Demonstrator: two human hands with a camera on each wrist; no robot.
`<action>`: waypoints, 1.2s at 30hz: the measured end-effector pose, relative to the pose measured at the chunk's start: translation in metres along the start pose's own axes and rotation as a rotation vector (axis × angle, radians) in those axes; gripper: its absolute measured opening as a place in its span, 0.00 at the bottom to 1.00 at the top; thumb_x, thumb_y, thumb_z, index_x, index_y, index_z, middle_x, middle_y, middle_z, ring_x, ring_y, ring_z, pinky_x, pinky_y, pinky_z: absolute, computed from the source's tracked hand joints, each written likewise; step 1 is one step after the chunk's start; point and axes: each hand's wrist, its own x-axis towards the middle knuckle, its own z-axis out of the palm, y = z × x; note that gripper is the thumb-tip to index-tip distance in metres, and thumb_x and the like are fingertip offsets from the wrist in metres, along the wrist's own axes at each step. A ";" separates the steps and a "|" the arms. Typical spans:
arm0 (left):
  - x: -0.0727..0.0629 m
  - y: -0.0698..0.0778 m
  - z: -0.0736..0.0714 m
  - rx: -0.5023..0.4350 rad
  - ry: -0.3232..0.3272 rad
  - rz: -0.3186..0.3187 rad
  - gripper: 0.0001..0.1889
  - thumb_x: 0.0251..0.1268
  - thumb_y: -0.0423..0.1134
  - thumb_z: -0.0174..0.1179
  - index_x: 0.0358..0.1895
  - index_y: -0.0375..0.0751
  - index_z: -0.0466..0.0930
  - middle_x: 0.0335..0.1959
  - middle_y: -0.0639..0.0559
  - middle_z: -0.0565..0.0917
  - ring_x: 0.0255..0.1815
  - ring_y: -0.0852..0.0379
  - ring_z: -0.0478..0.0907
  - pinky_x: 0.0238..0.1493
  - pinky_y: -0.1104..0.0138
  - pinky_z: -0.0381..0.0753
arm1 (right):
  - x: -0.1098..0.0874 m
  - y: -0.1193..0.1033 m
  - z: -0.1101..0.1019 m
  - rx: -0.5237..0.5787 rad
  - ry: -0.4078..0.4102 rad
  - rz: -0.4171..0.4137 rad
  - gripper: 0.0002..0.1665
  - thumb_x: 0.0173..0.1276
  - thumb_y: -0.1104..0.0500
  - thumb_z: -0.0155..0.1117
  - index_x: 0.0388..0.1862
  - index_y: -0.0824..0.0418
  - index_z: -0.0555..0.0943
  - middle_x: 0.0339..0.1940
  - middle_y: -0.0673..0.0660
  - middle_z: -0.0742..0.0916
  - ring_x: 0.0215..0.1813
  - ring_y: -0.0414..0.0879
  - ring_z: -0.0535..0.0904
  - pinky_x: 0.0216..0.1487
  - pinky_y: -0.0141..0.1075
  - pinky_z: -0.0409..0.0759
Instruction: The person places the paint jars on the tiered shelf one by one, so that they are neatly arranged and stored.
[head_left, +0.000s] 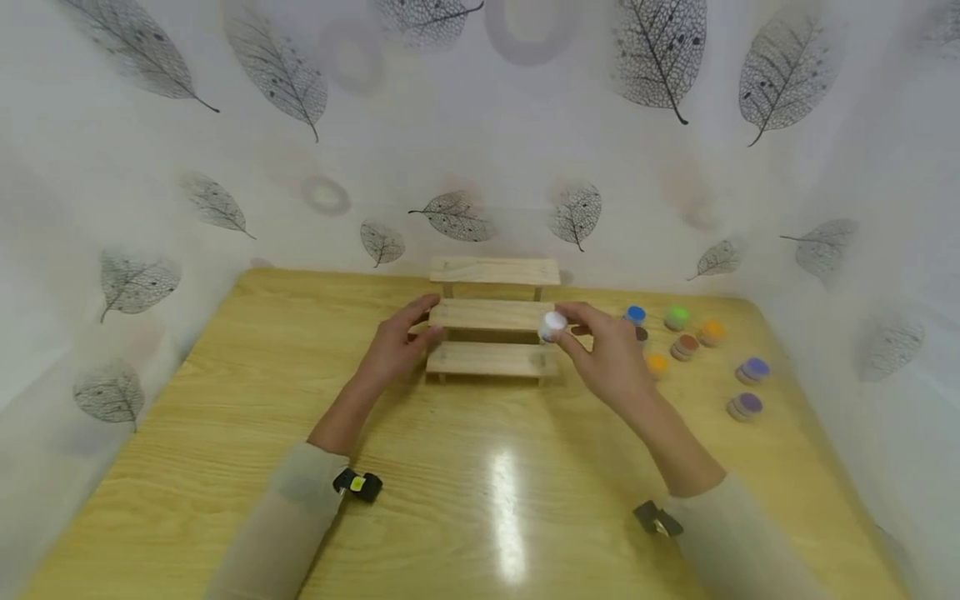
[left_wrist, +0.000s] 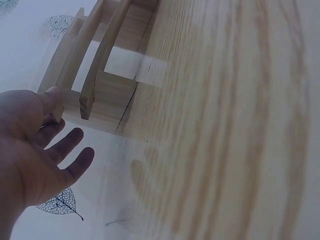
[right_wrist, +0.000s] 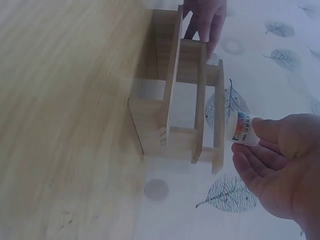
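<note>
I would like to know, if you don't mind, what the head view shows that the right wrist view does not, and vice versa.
Only the head view shows the coloured jars standing on the table and both sleeves.

Only the right wrist view clearly shows the colourful label on the white jar.

Both show the wooden rack, the left hand at its end, the right hand pinching the white jar, and the leaf-print backdrop.
</note>
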 end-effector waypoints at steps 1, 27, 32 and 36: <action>0.000 0.000 0.000 -0.001 -0.002 -0.003 0.30 0.83 0.38 0.57 0.82 0.38 0.63 0.82 0.42 0.65 0.77 0.36 0.69 0.67 0.45 0.82 | 0.007 -0.001 0.003 0.005 -0.010 -0.006 0.24 0.74 0.61 0.73 0.66 0.66 0.82 0.59 0.62 0.89 0.54 0.59 0.89 0.55 0.55 0.89; 0.005 -0.007 0.006 -0.019 -0.006 0.002 0.29 0.83 0.41 0.57 0.82 0.42 0.65 0.83 0.46 0.65 0.76 0.41 0.72 0.66 0.49 0.83 | 0.126 -0.035 0.066 0.187 -0.104 -0.022 0.25 0.74 0.65 0.71 0.68 0.68 0.80 0.59 0.64 0.88 0.54 0.57 0.88 0.57 0.41 0.88; 0.004 -0.008 0.005 -0.015 0.003 -0.001 0.30 0.83 0.41 0.58 0.82 0.42 0.65 0.83 0.46 0.65 0.76 0.40 0.72 0.66 0.49 0.83 | 0.136 -0.037 0.075 0.208 -0.126 -0.012 0.26 0.74 0.67 0.71 0.69 0.71 0.78 0.60 0.66 0.87 0.56 0.57 0.87 0.58 0.40 0.87; 0.001 -0.007 0.000 -0.015 0.002 -0.001 0.30 0.83 0.41 0.58 0.82 0.40 0.64 0.83 0.46 0.65 0.76 0.39 0.72 0.66 0.48 0.83 | 0.139 -0.040 0.082 0.237 -0.132 0.002 0.26 0.74 0.67 0.70 0.68 0.73 0.78 0.59 0.66 0.87 0.56 0.57 0.87 0.57 0.39 0.88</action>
